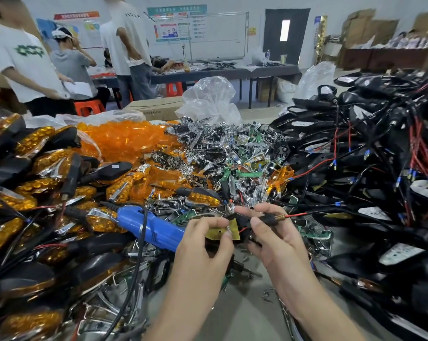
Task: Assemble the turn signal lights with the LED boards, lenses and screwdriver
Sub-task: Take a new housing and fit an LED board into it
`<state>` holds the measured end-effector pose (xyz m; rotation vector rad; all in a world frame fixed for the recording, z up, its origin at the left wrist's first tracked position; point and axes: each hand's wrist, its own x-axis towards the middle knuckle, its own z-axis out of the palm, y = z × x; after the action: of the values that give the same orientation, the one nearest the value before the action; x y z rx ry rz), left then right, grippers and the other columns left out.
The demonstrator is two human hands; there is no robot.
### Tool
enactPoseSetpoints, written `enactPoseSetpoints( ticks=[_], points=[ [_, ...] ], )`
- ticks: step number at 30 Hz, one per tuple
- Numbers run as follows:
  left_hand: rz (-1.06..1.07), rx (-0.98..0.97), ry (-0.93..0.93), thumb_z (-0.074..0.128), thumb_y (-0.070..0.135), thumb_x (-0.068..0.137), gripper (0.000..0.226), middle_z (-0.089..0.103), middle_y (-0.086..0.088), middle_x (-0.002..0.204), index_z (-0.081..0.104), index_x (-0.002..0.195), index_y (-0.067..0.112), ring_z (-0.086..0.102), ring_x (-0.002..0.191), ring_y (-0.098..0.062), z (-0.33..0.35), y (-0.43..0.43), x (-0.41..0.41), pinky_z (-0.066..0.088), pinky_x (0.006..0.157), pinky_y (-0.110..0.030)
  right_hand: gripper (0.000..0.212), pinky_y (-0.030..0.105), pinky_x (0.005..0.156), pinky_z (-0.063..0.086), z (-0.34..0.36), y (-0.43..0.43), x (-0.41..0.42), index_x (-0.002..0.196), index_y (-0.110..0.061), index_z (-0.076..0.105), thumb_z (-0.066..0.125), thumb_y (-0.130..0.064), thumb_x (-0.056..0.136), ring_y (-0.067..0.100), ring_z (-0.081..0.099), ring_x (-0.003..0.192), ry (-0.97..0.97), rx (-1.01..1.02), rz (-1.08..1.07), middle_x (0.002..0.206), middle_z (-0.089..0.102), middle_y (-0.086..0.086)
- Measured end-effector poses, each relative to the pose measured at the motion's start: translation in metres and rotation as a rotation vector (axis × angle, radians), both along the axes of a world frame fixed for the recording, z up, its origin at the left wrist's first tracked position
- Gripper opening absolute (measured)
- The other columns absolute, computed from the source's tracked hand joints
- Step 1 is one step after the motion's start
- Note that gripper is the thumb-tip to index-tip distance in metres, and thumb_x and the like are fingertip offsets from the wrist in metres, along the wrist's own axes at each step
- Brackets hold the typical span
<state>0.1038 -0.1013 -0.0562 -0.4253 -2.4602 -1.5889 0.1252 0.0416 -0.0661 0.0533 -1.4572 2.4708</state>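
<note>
My left hand (203, 244) pinches a small yellowish LED board (224, 233) between thumb and fingers. My right hand (272, 232) grips a black turn signal housing (247, 223) by its threaded stem (272, 219), with red and black wires trailing right. The board sits at the housing's open side, partly hidden by my fingers. A blue electric screwdriver (146, 223) lies on the pile just left of my left hand, its black cord running down toward me.
Amber lenses (124, 139) and finished amber lights (35, 188) pile up on the left. Chrome reflectors and green boards (220, 153) heap in the middle. Black wired housings (368, 156) stack on the right. Loose screws (267, 295) lie near my wrists. People stand at the far left.
</note>
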Motion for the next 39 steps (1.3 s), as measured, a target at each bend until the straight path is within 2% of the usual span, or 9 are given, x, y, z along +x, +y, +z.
enactPoseSetpoints(
  ticks=[3,5,14,19,23,25,29,35,39],
  points=[
    [0.005,-0.007,0.010,0.065,0.029,0.091,0.011,0.056,0.021,0.099,0.062,0.095,0.040,0.061,0.089,0.003,0.000,0.001,0.002,0.043,0.072,-0.011,0.014,0.040,0.089,0.059,-0.004,0.002,-0.002,0.100,-0.030,0.067,0.068,-0.027,0.087,0.033,0.070,0.114,-0.004,0.025,-0.006,0.127,0.072,0.009],
    [0.015,-0.013,0.021,0.065,0.029,0.091,0.012,0.056,0.019,0.097,0.062,0.094,0.040,0.060,0.086,0.003,0.000,0.002,0.002,0.041,0.071,-0.009,0.014,0.041,0.089,0.059,-0.006,0.003,-0.002,0.101,-0.029,0.066,0.067,-0.025,0.088,0.034,0.070,0.114,0.000,0.025,-0.006,0.127,0.072,0.010],
    [0.046,0.012,0.034,0.067,0.029,0.087,0.010,0.057,0.015,0.095,0.064,0.091,0.038,0.060,0.084,0.001,-0.001,0.004,0.001,0.044,0.070,-0.015,0.011,0.042,0.086,0.060,-0.006,0.003,-0.002,0.099,-0.026,0.066,0.066,-0.022,0.089,0.037,0.071,0.111,0.012,0.011,0.006,0.127,0.071,0.012],
    [0.050,-0.009,0.062,0.064,0.035,0.085,0.008,0.055,0.018,0.094,0.064,0.091,0.041,0.059,0.085,0.003,-0.003,0.004,0.000,0.042,0.069,-0.012,0.011,0.042,0.084,0.060,-0.006,0.003,-0.002,0.100,-0.025,0.065,0.065,-0.021,0.090,0.037,0.070,0.112,0.005,0.009,-0.002,0.127,0.071,0.012],
    [-0.004,-0.049,0.124,0.058,0.040,0.087,0.012,0.055,0.022,0.099,0.062,0.097,0.046,0.060,0.089,0.000,-0.004,0.000,-0.003,0.044,0.070,-0.014,0.014,0.051,0.091,0.056,-0.005,0.005,-0.003,0.101,-0.025,0.062,0.069,-0.022,0.090,0.034,0.070,0.113,-0.015,0.031,-0.031,0.125,0.072,0.010],
    [-0.028,-0.057,0.162,0.056,0.041,0.090,0.016,0.056,0.023,0.105,0.058,0.104,0.048,0.060,0.096,-0.001,-0.005,-0.003,-0.005,0.046,0.072,-0.015,0.017,0.048,0.089,0.054,-0.004,0.006,-0.003,0.102,-0.025,0.061,0.073,-0.023,0.090,0.030,0.071,0.110,-0.022,0.016,-0.047,0.124,0.073,0.009],
    [-0.053,-0.082,0.183,0.054,0.046,0.092,0.017,0.055,0.022,0.112,0.054,0.109,0.048,0.061,0.100,-0.004,-0.005,-0.009,-0.007,0.054,0.072,-0.026,0.020,0.032,0.076,0.060,-0.003,0.009,-0.003,0.108,-0.018,0.058,0.062,-0.017,0.088,0.029,0.072,0.109,-0.018,-0.091,-0.046,0.124,0.073,0.013],
    [-0.123,-0.162,0.263,0.051,0.044,0.095,0.017,0.052,0.028,0.115,0.055,0.110,0.051,0.060,0.100,-0.001,-0.003,-0.018,-0.011,0.052,0.068,-0.015,0.024,0.034,0.071,0.061,-0.001,0.011,-0.004,0.110,-0.015,0.056,0.060,-0.012,0.087,0.029,0.075,0.101,-0.029,-0.171,-0.048,0.118,0.074,0.017],
    [-0.131,-0.125,0.255,0.048,0.050,0.094,0.023,0.054,0.026,0.114,0.062,0.111,0.044,0.063,0.095,-0.004,-0.003,-0.021,-0.013,0.060,0.066,-0.031,0.024,0.036,0.074,0.062,-0.001,0.012,-0.004,0.109,-0.017,0.057,0.062,-0.015,0.085,0.029,0.074,0.103,-0.044,-0.163,-0.032,0.119,0.074,0.015]
  ],
)
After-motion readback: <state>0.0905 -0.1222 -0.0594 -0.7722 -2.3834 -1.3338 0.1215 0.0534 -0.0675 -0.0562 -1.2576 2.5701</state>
